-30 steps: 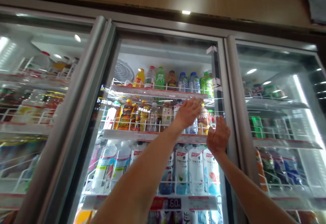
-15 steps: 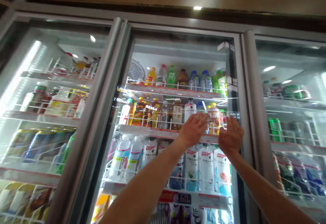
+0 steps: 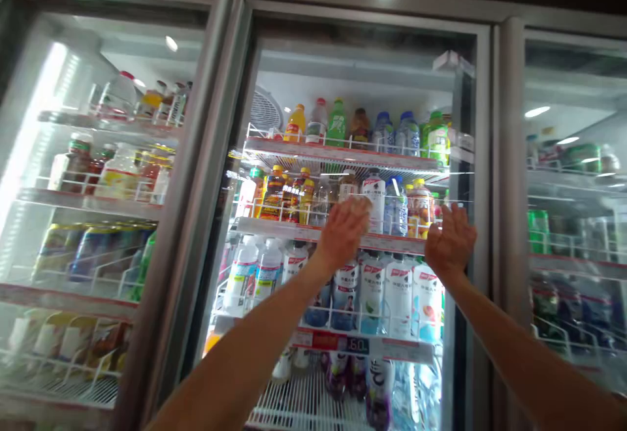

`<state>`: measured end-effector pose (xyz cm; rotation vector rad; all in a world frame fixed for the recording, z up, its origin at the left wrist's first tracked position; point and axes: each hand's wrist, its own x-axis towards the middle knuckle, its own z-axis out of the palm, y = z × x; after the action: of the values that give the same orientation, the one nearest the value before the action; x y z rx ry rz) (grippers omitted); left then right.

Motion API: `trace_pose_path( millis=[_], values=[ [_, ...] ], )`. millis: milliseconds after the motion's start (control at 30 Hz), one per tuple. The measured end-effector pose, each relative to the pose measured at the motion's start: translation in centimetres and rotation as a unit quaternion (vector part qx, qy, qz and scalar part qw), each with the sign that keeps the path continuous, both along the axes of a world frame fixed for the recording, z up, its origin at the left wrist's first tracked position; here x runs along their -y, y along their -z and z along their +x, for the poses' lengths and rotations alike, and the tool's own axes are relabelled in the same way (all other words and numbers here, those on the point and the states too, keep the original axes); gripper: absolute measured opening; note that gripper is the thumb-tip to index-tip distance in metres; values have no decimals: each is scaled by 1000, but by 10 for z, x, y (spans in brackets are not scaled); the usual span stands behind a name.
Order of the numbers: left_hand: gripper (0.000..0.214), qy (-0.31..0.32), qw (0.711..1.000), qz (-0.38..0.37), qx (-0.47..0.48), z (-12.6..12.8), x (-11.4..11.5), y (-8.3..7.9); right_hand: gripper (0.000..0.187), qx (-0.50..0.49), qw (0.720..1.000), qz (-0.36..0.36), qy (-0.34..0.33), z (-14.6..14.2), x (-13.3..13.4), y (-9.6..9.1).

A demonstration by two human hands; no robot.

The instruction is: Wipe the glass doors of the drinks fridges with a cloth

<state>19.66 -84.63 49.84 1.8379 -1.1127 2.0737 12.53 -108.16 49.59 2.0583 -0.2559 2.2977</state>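
Observation:
Both arms reach up before the middle glass door of a drinks fridge. My left hand is raised with fingers extended and nothing in it, covering part of the second shelf's bottles. To its right my right hand is also raised, fingers extended and empty, near the door's right frame. Whether either palm touches the glass, I cannot tell. Behind the glass, a white-labelled bottle and a blue-capped bottle appear between the hands. Larger white-labelled bottles stand on the shelf below.
A fridge section with a tall metal door edge is on the left, holding bottles and cans. Another glass-fronted section lies to the right. A price strip runs along a middle shelf, above purple bottles.
My view has tilted down, bringing more of the lower shelf into sight. My left hand has shifted left, widening the space between the hands. My right hand stays near the right frame.

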Motion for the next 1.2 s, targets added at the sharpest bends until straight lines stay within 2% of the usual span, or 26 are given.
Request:
trace_pose_path(
  millis=[67,100,133,200,267,333,400,500,567,600,667,767,833,867,933,1000,1067,1133,1200],
  values=[
    [33,2,994,100,52,-5,13,17,56,2,1000,0,1,0,1,1],
    [32,0,992,106,64,-3,6,19,56,5,1000,-1,2,1,2,1],
    [32,-2,995,80,64,2,-10,16,56,6,1000,-2,4,1,3,1],
    [32,-11,999,-24,39,16,-56,2,55,10,1000,-5,7,3,4,1],
    [37,-20,990,-136,15,31,-101,-13,54,13,1000,-3,6,5,5,0],
    [39,-26,974,-227,-5,37,-120,-17,54,18,1000,0,-1,6,5,0],
    [38,-30,972,-232,-7,33,-105,-3,54,19,1000,-2,-13,6,5,1],
    [32,-27,992,-123,19,14,-47,33,55,19,999,-11,-29,5,6,1],
    [30,-11,998,-14,53,5,-23,52,54,18,999,-14,-30,4,6,1],
    [30,-9,998,12,61,3,-22,57,54,19,999,-14,-29,4,7,1],
    [32,-13,998,-8,56,8,-46,54,54,22,999,-14,-26,3,8,0],
    [38,-21,988,-148,27,26,-105,34,54,19,1000,-10,-23,5,6,0],
    [39,-28,971,-236,13,33,-124,25,54,19,1000,10,-19,7,0,3],
    [38,-30,967,-251,9,34,-121,26,55,21,999,26,-16,8,-5,5],
    [36,-32,976,-216,12,27,-90,38,56,27,998,57,-11,10,-15,11],
    [34,-25,991,-129,33,13,-46,58,57,27,997,70,-8,10,-24,17],
    [31,1,997,-1,81,0,-13,75,56,18,998,66,-4,9,-28,21],
    [29,13,995,44,93,-5,-11,81,57,5,998,62,2,7,-30,23],
    [30,10,997,-4,71,2,-40,72,58,-6,998,61,6,5,-30,23]
  ],
)
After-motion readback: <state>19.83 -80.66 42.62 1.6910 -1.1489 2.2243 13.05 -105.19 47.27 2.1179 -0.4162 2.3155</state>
